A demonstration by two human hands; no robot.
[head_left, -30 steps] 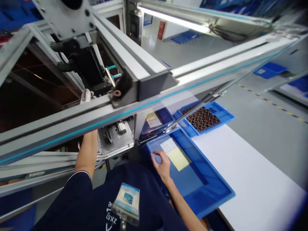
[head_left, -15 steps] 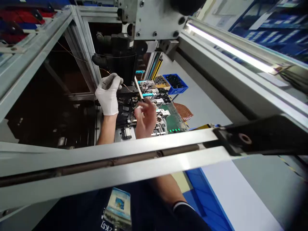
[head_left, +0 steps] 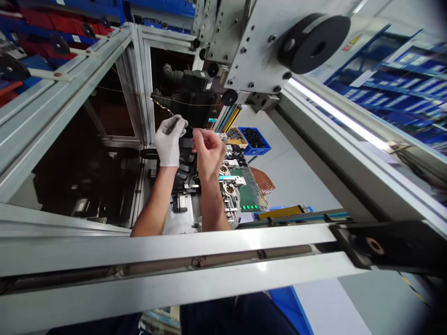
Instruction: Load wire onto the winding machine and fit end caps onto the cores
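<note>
Pinching the thin strand [head_left: 162, 106], running toward ten o'clock from our gloved left fingers [head_left: 180, 124], right fingers [head_left: 198, 135] curled on something we cannot tell, we could snap it by overpulling.

Left glove [head_left: 168, 150] plain white. Wire [head_left: 162, 107] flecked dark and pale. Frame beam [head_left: 244, 284] silver-grey. Round disc [head_left: 303, 52] black. Plastic bin [head_left: 258, 151] blue, parts inside [head_left: 253, 137] black. Work surface [head_left: 247, 187] green, its row of small squares [head_left: 249, 207] brighter green. Perforated mat [head_left: 262, 180] reddish brown. Bar [head_left: 282, 212] yellow. Tabletop [head_left: 328, 307] white. Floor [head_left: 296, 170] grey. Storage bins [head_left: 64, 21] red. Shelving [head_left: 394, 100] blue.
</note>
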